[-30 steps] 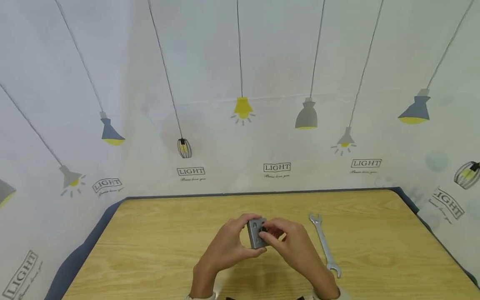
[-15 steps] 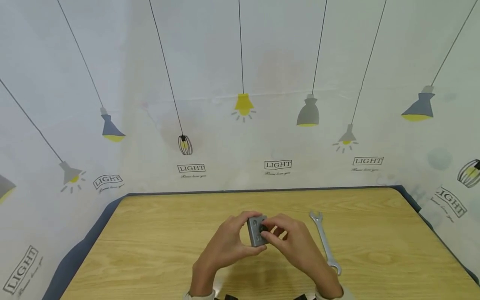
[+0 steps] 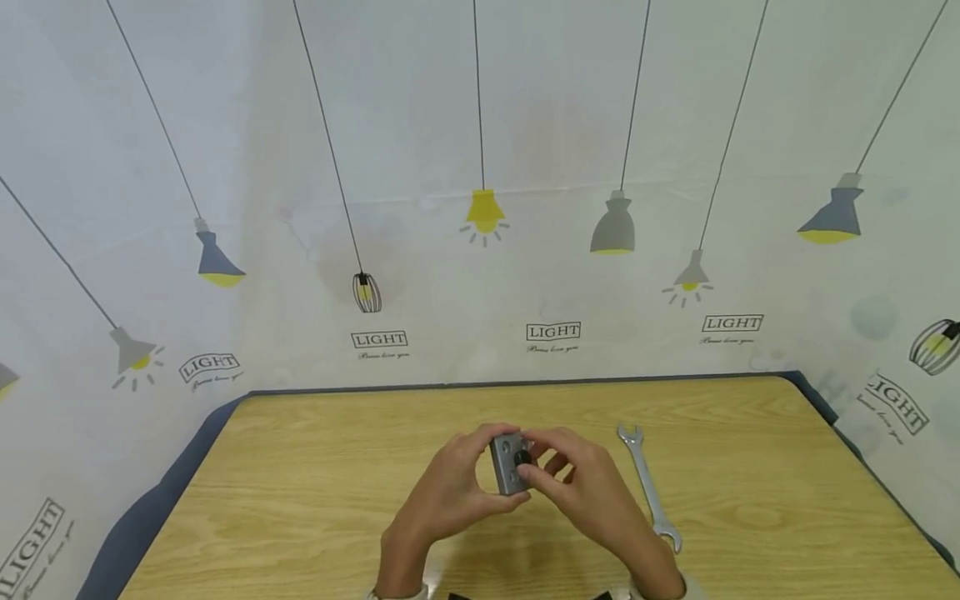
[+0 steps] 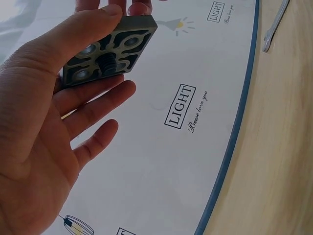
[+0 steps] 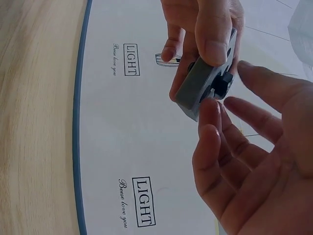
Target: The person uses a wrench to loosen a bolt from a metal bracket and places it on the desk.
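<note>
Above the wooden table (image 3: 337,500), the left hand (image 3: 450,487) is gripping a gray block (image 3: 503,477) by its edges. The left-wrist view alone is revealing a threaded shank (image 4: 106,62) inside its hollowed face; the right-wrist view is showing the right hand (image 5: 257,171) loosely parting thumb and fingers around a black bolt head (image 5: 223,85).

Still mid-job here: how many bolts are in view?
1. The bolt runs through the middle of the block that the left hand grips, its head near the right hand. Others could be hidden behind the hands.
</note>
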Demonstrator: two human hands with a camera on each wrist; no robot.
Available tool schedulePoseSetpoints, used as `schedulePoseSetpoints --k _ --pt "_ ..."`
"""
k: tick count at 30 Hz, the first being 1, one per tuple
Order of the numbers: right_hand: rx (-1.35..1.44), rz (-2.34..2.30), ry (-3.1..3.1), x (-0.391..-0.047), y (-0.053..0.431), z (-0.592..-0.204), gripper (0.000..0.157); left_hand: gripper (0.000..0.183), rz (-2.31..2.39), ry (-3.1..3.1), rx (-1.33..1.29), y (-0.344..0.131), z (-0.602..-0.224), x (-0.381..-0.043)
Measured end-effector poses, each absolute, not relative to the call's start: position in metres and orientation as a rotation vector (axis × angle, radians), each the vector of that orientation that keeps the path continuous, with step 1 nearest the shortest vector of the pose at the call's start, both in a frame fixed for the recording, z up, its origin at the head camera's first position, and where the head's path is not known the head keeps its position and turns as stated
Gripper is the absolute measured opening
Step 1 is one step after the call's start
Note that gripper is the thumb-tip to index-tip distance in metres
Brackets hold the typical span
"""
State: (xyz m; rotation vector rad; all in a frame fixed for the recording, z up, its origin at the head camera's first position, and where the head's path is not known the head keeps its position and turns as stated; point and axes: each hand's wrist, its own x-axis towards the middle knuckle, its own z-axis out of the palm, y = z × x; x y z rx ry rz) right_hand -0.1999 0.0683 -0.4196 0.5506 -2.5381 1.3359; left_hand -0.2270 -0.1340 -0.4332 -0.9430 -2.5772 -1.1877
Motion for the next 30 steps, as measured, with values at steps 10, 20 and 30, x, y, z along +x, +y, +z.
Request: schedulePoseSetpoints --k 10,20,30 --pt "0.389 1.386 -2.536 -0.2001 0.0664 -0.4174 0.009 0.067 -1.2 -2.531 -0.994 -0.1308 -0.4328 -0.2294" --pt "0.416 1.317 -2.561 -0.1996 0.0615 -0.4217 0.006 0.067 -1.211 -2.569 -0.977 -0.131 -0.4335 -0.2262" --pt "0.473 1.269 -2.543 -0.1996 0.0633 -0.4212 0.008 0.066 -1.195 -2.571 -0.967 -0.1312 -0.4333 -0.2265"
